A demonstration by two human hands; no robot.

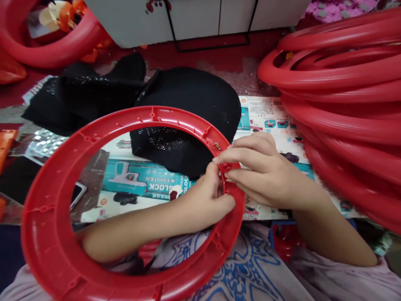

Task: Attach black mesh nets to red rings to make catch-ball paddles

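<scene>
A large red plastic ring point(40, 205), its hollow, ribbed side facing up, is held tilted above my lap. My left hand point(213, 192) reaches through the ring's middle and is closed on its right inner rim. From the right, my right hand point(266, 171) has its fingers pressed together on the ring's channel, close to the left fingertips. Whatever small piece they pinch there is hidden. Just above the fingertips, a tiny metallic-looking part point(216, 145) sits in the channel. Black fabric point(191, 92) with shiny dots lies behind the ring.
Several red rings point(338, 75) are piled at the right. Another red ring point(59, 50) lies at the upper left near orange pieces. A printed cardboard sheet point(263, 109) covers part of the table. A phone point(78, 195) shows through the ring. A white box point(200, 19) stands at the back.
</scene>
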